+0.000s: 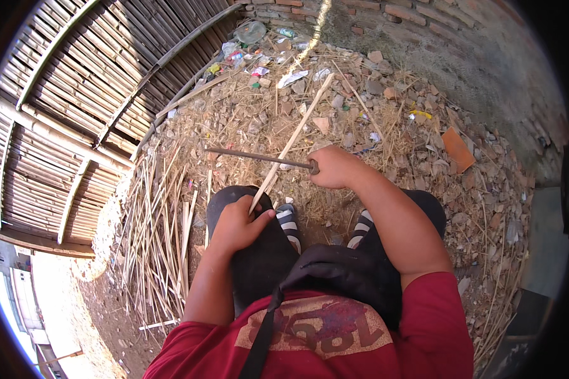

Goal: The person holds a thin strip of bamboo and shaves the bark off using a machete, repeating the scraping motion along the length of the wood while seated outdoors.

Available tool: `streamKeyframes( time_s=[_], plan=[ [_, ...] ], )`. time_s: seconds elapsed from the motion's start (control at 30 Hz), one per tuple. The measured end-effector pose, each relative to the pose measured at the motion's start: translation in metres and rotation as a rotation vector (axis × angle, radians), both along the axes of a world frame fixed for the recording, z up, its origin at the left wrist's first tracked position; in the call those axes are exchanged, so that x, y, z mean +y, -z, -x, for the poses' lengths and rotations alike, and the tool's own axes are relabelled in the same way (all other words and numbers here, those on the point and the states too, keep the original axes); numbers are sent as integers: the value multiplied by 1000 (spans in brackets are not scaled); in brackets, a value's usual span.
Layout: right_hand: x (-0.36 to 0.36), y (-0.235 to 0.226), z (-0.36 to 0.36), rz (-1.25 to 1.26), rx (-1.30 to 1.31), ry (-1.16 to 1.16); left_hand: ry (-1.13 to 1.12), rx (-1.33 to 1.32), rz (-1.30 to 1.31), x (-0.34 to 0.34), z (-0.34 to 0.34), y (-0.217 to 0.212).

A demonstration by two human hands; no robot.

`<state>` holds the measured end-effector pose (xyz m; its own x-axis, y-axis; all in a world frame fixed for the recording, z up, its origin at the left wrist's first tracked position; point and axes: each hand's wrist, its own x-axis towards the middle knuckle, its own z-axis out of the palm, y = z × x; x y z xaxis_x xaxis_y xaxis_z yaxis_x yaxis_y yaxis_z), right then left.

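Near the middle of your view, toward 8 o'clock, your left hand (240,224) grips the lower end of one pale strip (302,123), which slants up between 12 and 1 o'clock. Toward 2 o'clock, your right hand (334,167) is closed around the handle of one long blade (250,154); it crosses the strip, pointing to 10 o'clock, though contact is unclear. At 8 o'clock lies one heap of sticks (155,246), too tangled to count; between 2 and 3, one orange slab (457,150).
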<state>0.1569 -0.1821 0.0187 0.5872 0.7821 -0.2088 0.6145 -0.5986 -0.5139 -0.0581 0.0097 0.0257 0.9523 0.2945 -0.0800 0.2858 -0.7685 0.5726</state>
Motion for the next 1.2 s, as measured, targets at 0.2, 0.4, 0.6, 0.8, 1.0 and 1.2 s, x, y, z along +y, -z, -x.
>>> streamKeyframes(
  time_s=[0.2,0.4,0.6,0.8,1.0,1.2],
  plan=[
    [-5,2,-17,26,-26,-22,-12,29,18,-5,-1,-7],
    [-25,23,-30,-124,-15,118,33,6,-79,-6,0,-1],
    [-18,-6,-9,29,-2,-27,58,-16,-42,-8,4,-6],
    [-27,26,-39,-118,5,208,43,4,-103,-4,1,0],
    [-8,11,-13,53,-71,-62,80,29,-74,-6,2,-4],
    [-30,30,-45,-112,62,276,95,58,-122,-5,2,-4]
  ],
)
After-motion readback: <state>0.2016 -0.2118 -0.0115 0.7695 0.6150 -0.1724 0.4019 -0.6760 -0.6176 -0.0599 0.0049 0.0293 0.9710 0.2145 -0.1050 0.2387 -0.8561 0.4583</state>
